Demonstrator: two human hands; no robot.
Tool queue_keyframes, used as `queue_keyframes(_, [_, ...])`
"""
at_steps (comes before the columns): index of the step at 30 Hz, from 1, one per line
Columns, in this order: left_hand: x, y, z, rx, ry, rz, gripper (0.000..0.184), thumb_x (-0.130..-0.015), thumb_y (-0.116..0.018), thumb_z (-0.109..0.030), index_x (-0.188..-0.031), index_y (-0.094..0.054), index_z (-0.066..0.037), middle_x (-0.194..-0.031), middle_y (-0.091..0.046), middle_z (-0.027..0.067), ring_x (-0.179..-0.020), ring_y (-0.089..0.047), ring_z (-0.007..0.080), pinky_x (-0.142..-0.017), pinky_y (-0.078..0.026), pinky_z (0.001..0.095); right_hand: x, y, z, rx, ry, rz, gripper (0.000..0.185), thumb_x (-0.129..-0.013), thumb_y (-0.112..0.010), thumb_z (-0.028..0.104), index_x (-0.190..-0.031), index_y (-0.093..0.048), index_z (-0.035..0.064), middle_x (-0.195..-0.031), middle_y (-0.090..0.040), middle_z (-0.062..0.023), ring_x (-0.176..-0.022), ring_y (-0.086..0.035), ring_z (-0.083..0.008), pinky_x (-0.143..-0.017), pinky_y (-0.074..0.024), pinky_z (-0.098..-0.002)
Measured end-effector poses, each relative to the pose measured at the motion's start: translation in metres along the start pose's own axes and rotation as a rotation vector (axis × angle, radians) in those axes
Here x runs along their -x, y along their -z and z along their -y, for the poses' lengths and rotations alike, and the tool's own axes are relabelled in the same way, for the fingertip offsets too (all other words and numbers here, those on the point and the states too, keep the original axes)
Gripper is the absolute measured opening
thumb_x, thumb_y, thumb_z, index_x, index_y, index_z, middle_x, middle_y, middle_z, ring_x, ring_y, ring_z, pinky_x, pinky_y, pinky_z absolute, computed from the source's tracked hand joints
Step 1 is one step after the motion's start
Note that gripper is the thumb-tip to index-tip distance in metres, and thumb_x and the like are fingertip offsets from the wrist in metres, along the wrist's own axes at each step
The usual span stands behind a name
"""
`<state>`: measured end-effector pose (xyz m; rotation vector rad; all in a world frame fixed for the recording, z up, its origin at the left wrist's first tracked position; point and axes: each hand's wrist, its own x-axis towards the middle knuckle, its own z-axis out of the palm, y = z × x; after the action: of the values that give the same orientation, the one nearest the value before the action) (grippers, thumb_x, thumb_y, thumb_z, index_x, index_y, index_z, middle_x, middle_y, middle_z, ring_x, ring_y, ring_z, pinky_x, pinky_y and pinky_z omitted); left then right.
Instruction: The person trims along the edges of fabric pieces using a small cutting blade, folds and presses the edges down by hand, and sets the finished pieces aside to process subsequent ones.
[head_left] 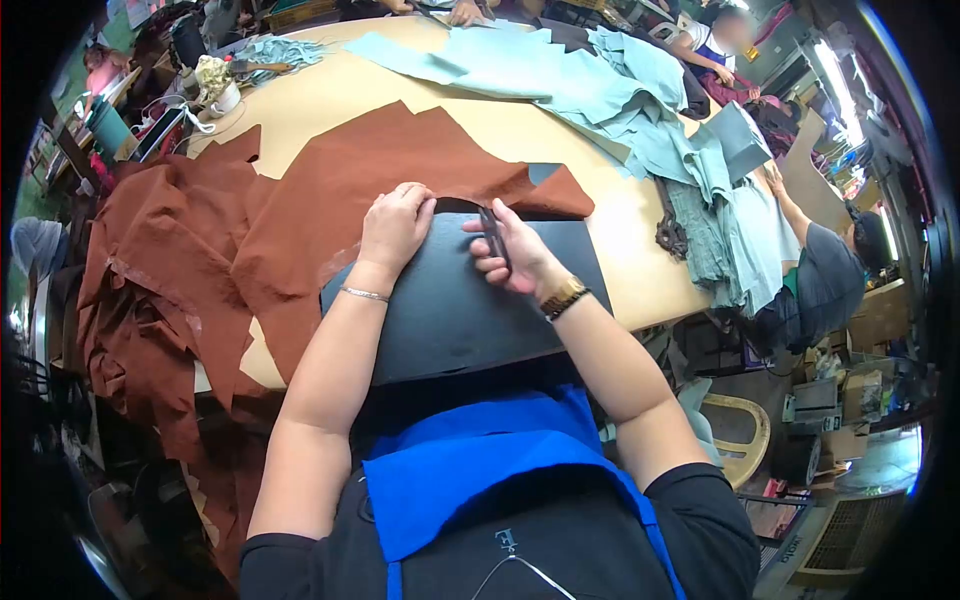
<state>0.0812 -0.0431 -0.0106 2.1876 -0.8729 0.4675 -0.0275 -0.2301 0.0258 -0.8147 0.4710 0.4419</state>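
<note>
A large piece of reddish-brown leather [350, 180] lies over the table and partly over a black board [455, 300] in front of me. My left hand [398, 225] rests at the leather's near edge with its fingers bent and pressed together on it. Just right of it, my right hand [515, 250] is closed around a slim black tool [492, 234], which looks like a knife handle. The tool's upper end is beside the leather's edge; its blade, if any, cannot be made out.
More brown leather [170, 270] hangs in folds at the left. Pale blue-green leather [560, 75] spreads across the far and right side of the table [640, 270]. A person [820, 270] sits at the right; others work beyond. A yellow chair [745, 440] stands lower right.
</note>
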Motion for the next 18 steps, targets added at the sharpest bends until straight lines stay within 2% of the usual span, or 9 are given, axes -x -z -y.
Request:
queue_keyframes(6, [-0.001,0.002,-0.001,0.033,0.011,-0.038,0.010,-0.092,-0.065,-0.019,-0.095,-0.068,-0.009,-0.098,-0.071,0.0061,-0.084,-0.070,0.0270,-0.073,-0.056,0.0386,-0.034,-0.003,-0.002,-0.131,-0.038,0.038,0.042,-0.102,-0.045,0.053,-0.112,-0.055,0.0132,-0.074,-0.050,0.0015,-0.051,-0.037,-0.0064,-0.039,-0.0296,-0.0185])
queue_keyframes(11, [-0.001,0.003,-0.002,0.062,0.019,-0.054,0.010,-0.092,-0.065,-0.018,-0.094,-0.068,-0.009,-0.096,-0.070,0.0066,-0.083,-0.070,0.0266,-0.072,-0.056,0.0380,-0.034,-0.020,-0.004,-0.084,-0.038,-0.030,0.033,-0.104,-0.046,0.046,-0.107,-0.054,0.0142,-0.071,-0.047,0.0031,-0.050,-0.036,-0.0063,-0.039,-0.0281,-0.0191])
queue_keyframes(18, [-0.002,0.003,0.000,0.076,0.024,-0.048,0.010,-0.092,-0.065,-0.018,-0.094,-0.067,-0.009,-0.095,-0.070,0.0073,-0.082,-0.070,0.0268,-0.071,-0.056,0.0380,-0.049,-0.013,-0.001,-0.210,-0.003,0.008,0.033,-0.105,-0.045,0.044,-0.102,-0.056,0.0126,-0.064,-0.043,0.0040,-0.046,-0.034,-0.0057,-0.038,-0.0262,-0.0201])
